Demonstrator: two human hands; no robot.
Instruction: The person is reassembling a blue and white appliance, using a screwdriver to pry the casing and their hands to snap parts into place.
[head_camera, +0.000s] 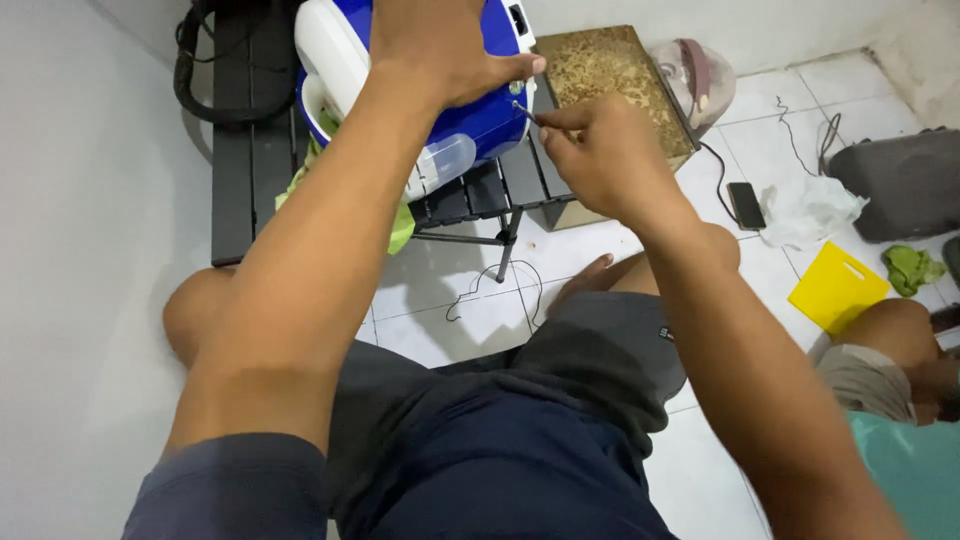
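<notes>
Your left hand (445, 45) lies flat with fingers spread over the top of the blue and white plastic appliance (480, 110) at the upper centre of the frame, pressing on it rather than gripping anything. Your right hand (600, 155) sits just right of it, thumb and forefinger pinched on a thin metal tool (524, 110) whose tip touches the appliance's blue side near a small round fitting. The appliance has a glossy rounded blue body, a white curved part on its left and a clear plastic cup-like piece (440, 160) hanging at its lower edge; what that piece holds cannot be made out. It rests on a low black slatted metal table (250, 170) in the upper left, with a green cloth (400, 225) tucked beneath it and a black coiled cable (195, 80) at the table's far corner. Just right of the appliance stands a brown speckled rectangular box (610, 70), and behind that a clear plastic bag (695, 80) with something pinkish inside. On the white tiled floor (600, 250) to the right lie a dark phone (745, 205), a crumpled white plastic bag (810, 210), a yellow plastic cutting board (838, 288), a second green cloth (910, 268) and a grey bag (900, 180). Another person's knee (895, 335) shows at the right edge.
</notes>
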